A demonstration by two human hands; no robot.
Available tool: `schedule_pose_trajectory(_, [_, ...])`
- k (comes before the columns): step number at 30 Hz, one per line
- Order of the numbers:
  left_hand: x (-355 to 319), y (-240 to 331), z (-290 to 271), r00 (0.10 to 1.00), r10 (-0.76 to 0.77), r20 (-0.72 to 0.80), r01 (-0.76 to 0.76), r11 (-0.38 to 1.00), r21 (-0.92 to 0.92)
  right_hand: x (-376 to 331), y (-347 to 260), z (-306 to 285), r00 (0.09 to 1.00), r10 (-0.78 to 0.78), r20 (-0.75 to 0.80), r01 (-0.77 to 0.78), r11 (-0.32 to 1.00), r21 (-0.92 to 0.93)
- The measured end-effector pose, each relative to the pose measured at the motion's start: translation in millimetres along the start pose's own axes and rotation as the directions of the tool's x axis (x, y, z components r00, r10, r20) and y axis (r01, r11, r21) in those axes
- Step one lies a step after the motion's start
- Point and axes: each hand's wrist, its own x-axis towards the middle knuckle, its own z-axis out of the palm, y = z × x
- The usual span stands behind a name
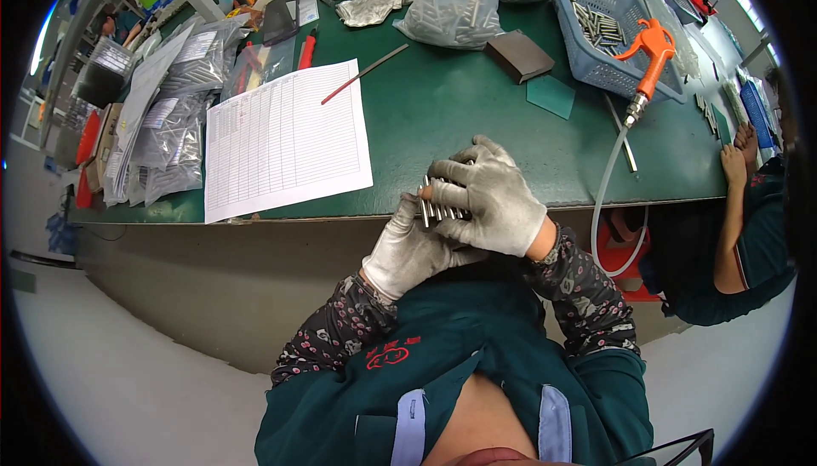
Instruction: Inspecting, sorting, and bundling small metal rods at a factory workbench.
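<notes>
Several slim, shiny metal pins (428,213) lie side by side in a bunch between my two gloved hands, just at the table's front edge. My left hand (404,249) is closed round the bunch from the left and below, its thumb up along the end of the pins. From the right, my right hand (498,198) curls its fingers over the top of the same bunch. A bare fingertip pokes out of that glove. Parts of the pins are hidden under the fingers.
Left on the green table (425,83) lie a printed sheet (289,142), a thin rod (366,73) and bagged parts (174,125). Behind are a brown block (519,56), a blue basket (587,66) of pins and an orange air gun (654,57) with a hose. Another person sits right.
</notes>
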Motion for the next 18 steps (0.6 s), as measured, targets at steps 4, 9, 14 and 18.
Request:
schedule_pose_trajectory(4, [1.4,-7.0,0.4,0.998,0.025,-0.062,-0.029,0.998,-0.064,-3.8,-1.3,-2.7,0.995,-0.097,0.025,0.096,0.994,0.058])
schedule_pose_trajectory(9, [4.1,-16.0,6.2,0.994,0.025,-0.103,-0.046,0.977,-0.206,-8.7,-5.1,-1.6,0.990,-0.138,0.032,0.135,0.988,0.072])
schedule_pose_trajectory(14, [1.7,-13.8,14.8,0.991,0.004,-0.136,-0.028,0.984,-0.175,-8.5,-6.2,-6.3,0.995,-0.090,0.032,0.083,0.982,0.169])
schedule_pose_trajectory(18, [-0.6,-15.3,9.4,0.981,-0.036,-0.191,0.019,0.996,-0.087,-15.9,5.6,-2.3,0.995,-0.031,0.098,-0.002,0.947,0.322])
